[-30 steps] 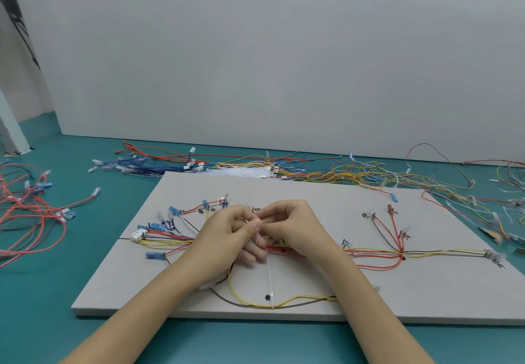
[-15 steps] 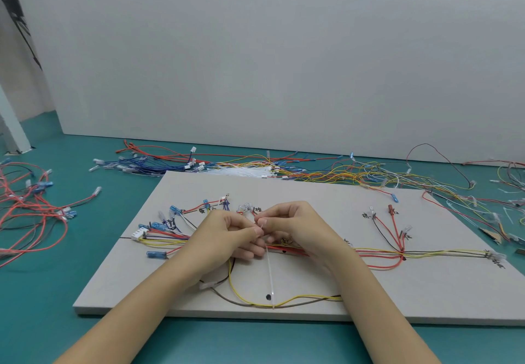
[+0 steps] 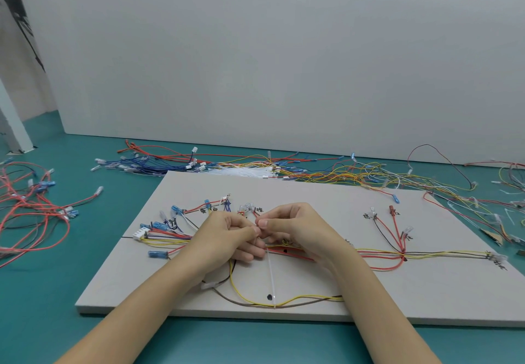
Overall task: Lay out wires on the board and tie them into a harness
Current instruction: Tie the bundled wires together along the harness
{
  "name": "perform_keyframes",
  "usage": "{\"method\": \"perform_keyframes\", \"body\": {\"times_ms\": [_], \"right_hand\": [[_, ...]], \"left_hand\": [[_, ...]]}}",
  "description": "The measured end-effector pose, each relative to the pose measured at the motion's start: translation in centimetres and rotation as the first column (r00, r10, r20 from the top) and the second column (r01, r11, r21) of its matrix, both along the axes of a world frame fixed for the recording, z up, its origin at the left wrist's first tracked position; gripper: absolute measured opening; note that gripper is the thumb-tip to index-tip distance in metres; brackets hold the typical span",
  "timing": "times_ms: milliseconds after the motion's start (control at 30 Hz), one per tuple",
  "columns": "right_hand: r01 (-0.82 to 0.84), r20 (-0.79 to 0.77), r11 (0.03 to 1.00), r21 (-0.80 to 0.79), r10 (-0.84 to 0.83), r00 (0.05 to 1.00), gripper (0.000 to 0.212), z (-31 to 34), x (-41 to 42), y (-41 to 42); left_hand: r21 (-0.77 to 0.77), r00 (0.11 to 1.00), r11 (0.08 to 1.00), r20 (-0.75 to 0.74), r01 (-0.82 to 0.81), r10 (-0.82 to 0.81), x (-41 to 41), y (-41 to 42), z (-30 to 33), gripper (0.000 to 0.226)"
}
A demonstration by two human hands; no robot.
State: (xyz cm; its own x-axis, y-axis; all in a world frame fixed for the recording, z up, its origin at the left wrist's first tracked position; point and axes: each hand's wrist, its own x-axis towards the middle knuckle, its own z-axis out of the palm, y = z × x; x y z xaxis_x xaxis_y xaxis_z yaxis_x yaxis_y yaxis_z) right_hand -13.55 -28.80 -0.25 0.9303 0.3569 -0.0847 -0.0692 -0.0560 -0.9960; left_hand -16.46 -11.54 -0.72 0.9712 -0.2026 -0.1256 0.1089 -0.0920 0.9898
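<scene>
A grey board (image 3: pixel 326 201) lies on the teal table, with red, yellow, brown and black wires (image 3: pixel 377 254) laid along its middle and fanning out to blue and clear connectors (image 3: pixel 159 226) at the left. My left hand (image 3: pixel 227 236) and my right hand (image 3: pixel 292 227) meet over the bundle at the board's centre. Both pinch the head end of a clear white cable tie (image 3: pixel 271 275), whose tail runs down toward me across the yellow and brown loop (image 3: pixel 284 301). The bundle under my fingers is hidden.
Loose wires lie in a long heap (image 3: pixel 255 167) behind the board, with a bunch of white cable ties (image 3: pixel 241 171) among them. A pile of red wires (image 3: pixel 31 207) sits at the left, more wires and ties (image 3: pixel 483 207) at the right. A white wall stands behind.
Both hands have stayed at the centre of the bundle. The left hand has rolled slightly, its fingers now curled tighter, and the tie's tail has barely shifted.
</scene>
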Motion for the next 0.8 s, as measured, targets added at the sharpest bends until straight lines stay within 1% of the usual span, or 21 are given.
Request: {"method": "perform_keyframes", "body": {"times_ms": [200,533,800], "right_hand": [[-0.001,0.006,1.0,-0.014,0.001,1.0,0.009,0.11,-0.1,-0.17],[-0.008,0.016,1.0,-0.027,0.009,1.0,0.009,-0.06,0.02,0.13],[0.005,-0.012,1.0,0.023,-0.005,1.0,0.006,-0.09,0.12,-0.04]], "left_hand": [[0.003,1.0,1.0,-0.011,-0.004,0.004,-0.01,-0.03,0.09,0.014],[0.002,1.0,1.0,-0.014,0.013,-0.013,0.06,0.05,-0.11,0.014],[-0.019,1.0,0.999,-0.007,0.029,-0.029,-0.04,-0.02,-0.05,0.013]]}}
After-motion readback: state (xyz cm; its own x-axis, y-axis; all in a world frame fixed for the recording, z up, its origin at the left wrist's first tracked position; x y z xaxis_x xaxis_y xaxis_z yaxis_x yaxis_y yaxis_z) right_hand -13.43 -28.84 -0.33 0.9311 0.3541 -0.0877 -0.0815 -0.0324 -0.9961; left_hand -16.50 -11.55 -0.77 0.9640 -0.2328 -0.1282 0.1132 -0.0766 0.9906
